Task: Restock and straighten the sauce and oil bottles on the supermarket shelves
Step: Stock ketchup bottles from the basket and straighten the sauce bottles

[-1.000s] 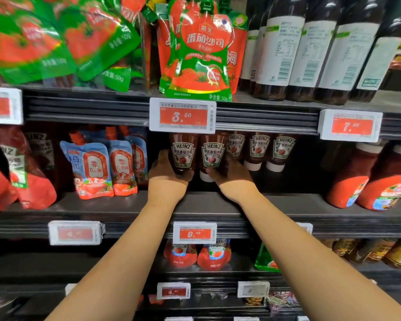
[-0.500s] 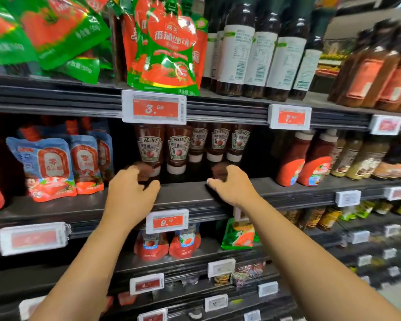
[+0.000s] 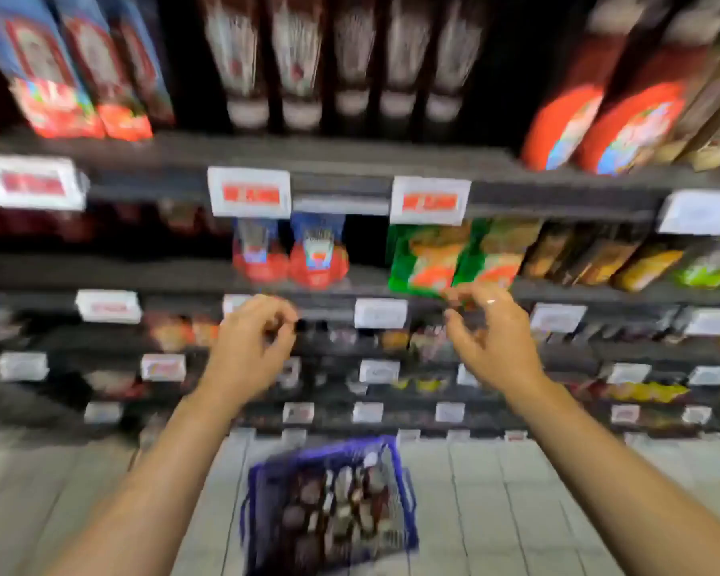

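Observation:
The view is blurred by motion. A row of upside-down ketchup bottles [image 3: 296, 64] stands on the upper shelf [image 3: 329, 155], well above both hands. My left hand [image 3: 250, 347] and my right hand [image 3: 491, 338] hang in the air in front of the lower shelves, fingers loosely curled and apart, holding nothing. On the floor below and between my forearms sits a blue basket [image 3: 258, 500] filled with several dark bottles [image 3: 337, 505].
Red squeeze bottles [image 3: 632, 126] stand at the upper right, blue pouches [image 3: 59, 76] at the upper left. One shelf down are two red pouches [image 3: 292, 259] and green packets [image 3: 454, 259]. White price tags [image 3: 248, 192] line the shelf edges. Pale floor tiles [image 3: 516, 513] surround the basket.
Both hands have come off the ketchup bottles and dropped away from the shelf. The view has tilted down fast, bringing the lower shelves, the floor and the basket into sight.

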The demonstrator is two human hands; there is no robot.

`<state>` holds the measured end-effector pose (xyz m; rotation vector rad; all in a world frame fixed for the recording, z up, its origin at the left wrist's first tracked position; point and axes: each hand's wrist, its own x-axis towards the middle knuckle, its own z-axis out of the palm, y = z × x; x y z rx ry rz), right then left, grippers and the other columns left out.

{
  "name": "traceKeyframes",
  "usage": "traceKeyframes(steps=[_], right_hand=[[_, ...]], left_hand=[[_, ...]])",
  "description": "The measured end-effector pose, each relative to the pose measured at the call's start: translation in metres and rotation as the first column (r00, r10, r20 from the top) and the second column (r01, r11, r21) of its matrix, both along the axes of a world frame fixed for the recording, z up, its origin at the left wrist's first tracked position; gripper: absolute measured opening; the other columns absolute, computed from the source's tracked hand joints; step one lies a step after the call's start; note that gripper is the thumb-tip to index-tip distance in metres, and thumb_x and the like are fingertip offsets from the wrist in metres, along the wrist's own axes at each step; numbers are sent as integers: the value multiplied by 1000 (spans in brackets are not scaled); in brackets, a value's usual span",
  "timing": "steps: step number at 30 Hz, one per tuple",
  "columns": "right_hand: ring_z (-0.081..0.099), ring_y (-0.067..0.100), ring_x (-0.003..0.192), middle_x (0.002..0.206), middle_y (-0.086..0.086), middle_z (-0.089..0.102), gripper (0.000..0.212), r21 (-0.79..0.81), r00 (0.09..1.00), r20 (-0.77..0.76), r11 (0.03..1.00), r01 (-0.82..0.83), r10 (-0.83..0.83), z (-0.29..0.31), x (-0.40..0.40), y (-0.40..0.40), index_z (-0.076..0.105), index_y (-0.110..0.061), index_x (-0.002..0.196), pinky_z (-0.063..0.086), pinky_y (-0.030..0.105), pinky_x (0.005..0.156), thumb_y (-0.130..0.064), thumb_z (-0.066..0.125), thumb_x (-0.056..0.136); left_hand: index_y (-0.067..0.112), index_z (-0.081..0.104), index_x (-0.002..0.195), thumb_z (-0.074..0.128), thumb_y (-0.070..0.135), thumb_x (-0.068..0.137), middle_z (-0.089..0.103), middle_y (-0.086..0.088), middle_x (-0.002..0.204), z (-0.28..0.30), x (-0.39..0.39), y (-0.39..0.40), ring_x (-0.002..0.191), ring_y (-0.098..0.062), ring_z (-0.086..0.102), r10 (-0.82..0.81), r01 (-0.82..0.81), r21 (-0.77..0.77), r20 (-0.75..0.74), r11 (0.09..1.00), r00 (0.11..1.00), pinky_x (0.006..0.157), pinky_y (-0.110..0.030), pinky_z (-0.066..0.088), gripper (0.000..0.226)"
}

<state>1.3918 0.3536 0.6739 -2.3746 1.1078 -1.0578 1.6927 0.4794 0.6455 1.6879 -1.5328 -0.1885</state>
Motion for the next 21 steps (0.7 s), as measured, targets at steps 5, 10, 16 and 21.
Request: traceKeyframes(steps=[5, 10, 16, 21], right_hand=[[58, 22, 79, 82, 2, 62, 13, 643, 922, -365, 751, 149, 129, -151, -58, 36, 60, -11, 83, 43, 23, 70, -1, 68, 85], [60, 20, 83, 93, 3, 66, 7, 856, 746, -490, 410, 314, 452, -267, -95, 83, 69, -16, 98, 50, 24, 69, -19, 71, 92], [69, 29, 80, 91, 10, 72, 9, 861, 725, -506, 223, 457, 467, -393, -90, 118, 66, -13, 99, 56, 36, 67, -17, 68, 91], [58, 24, 80, 93, 6, 63, 27, 859, 699, -511, 264, 439, 500, -521, -65, 120, 61, -18, 116, 53, 36, 75, -18, 65, 88]], left_hand=[[16, 67, 88, 66, -4, 85, 72, -7, 93, -139, -29, 67, 86, -29, 69, 279, -111, 627, -177, 771, 944, 86, -28, 54, 20], [32, 63, 87, 67, 10, 91, 70, -2, 101, -241, -58, 132, 91, -21, 62, 353, -66, 906, -95, 417, 931, 83, -26, 46, 22], [2, 68, 105, 66, 11, 92, 70, -25, 109, -375, -82, 166, 102, -41, 67, 489, 31, 982, -119, 185, 864, 85, -45, 55, 16], [13, 63, 94, 60, 14, 98, 68, -24, 120, -494, -91, 159, 86, -29, 67, 667, 84, 979, -188, 185, 721, 79, -38, 61, 5]])
